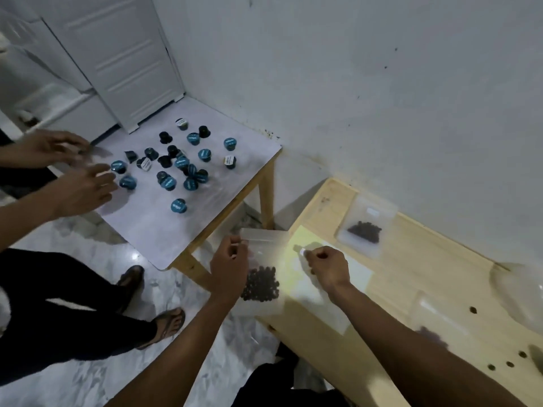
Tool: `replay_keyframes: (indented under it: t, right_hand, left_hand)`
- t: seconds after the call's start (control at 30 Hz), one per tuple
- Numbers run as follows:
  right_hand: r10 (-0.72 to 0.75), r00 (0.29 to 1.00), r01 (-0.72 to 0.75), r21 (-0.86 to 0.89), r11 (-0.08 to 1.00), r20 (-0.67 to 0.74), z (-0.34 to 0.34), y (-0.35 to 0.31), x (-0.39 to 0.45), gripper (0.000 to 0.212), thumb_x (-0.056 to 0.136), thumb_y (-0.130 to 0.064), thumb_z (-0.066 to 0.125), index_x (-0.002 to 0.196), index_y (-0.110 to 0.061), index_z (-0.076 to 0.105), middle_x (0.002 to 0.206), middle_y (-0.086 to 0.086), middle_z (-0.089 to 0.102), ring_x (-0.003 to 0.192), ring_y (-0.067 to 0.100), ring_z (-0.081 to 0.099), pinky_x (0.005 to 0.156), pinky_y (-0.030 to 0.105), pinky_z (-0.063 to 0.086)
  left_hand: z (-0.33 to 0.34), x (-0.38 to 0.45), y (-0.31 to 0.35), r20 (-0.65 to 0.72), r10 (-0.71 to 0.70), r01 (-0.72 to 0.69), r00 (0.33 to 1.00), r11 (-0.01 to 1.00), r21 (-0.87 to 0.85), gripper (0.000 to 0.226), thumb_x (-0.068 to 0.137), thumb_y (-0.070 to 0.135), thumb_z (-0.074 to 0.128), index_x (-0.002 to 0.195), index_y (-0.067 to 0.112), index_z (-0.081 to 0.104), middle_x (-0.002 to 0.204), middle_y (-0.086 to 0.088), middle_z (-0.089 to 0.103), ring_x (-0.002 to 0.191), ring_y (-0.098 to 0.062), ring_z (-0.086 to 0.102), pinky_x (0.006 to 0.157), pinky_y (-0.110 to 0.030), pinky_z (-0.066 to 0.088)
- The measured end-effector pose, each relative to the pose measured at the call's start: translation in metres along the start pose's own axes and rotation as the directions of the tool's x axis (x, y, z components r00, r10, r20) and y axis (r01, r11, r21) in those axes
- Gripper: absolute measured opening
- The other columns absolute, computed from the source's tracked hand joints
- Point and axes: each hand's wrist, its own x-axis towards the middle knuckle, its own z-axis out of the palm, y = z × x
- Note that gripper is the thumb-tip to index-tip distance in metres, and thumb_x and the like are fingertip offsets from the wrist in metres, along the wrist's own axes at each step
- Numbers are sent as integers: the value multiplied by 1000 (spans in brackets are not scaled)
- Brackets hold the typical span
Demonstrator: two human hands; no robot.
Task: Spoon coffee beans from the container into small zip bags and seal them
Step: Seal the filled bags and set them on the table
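A small clear zip bag (264,245) with dark coffee beans (261,284) in its lower part hangs at the left end of the wooden table (426,277). My left hand (229,265) pinches the bag's top left corner. My right hand (327,264) pinches the top edge at its right end, fingers closed on the strip. A second bag with beans (365,227) lies flat on the table near the wall. A third bag with beans (435,330) lies partly hidden behind my right forearm. A clear container (520,292) shows at the right edge.
A white sheet (326,292) lies on the wooden table under my right hand. To the left stands a small table (152,227) with several teal and black coffee capsules (179,168); another person's hands (79,177) reach over them, legs and sandals below.
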Motion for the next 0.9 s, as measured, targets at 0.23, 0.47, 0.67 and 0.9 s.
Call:
replay_keyframes:
  t: [0.23,0.47,0.67,0.9]
  right_hand:
    - [-59,985,81,133,988,-163,-75,11,-14,34,90,-30,68,66,-11,52,70,6,61,79,32,66,65,29,47]
    - [-138,959,167,99,981,-248,-126,25,-38,31,85,-32,74,74,-6,62,64,-8,59,54,-2,50,56,8,39]
    - [-184,934,190,-10,982,-306,-155,35,-50,22,85,-35,73,74,-18,64,70,-8,65,63,6,58,59,16,43]
    - [-117,920,112,-37,993,-373,-175,47,-58,18,85,-35,70,74,-22,65,72,-8,67,68,10,63,68,31,53]
  left_hand:
    - [64,-13,38,222,70,-56,972,996,-71,14,100,21,53,99,9,61,82,-4,70,62,-15,71,60,-35,57]
    - [124,-43,65,345,223,-240,912,971,5,7,98,23,56,92,24,60,75,7,69,61,-4,63,57,-17,47]
    - [163,-74,83,447,263,-305,855,952,25,9,98,32,55,95,26,61,68,8,65,62,-7,62,58,-24,47]
    - [187,-102,95,546,270,-308,793,951,-24,12,100,32,53,103,24,60,87,1,68,78,-14,65,65,-21,50]
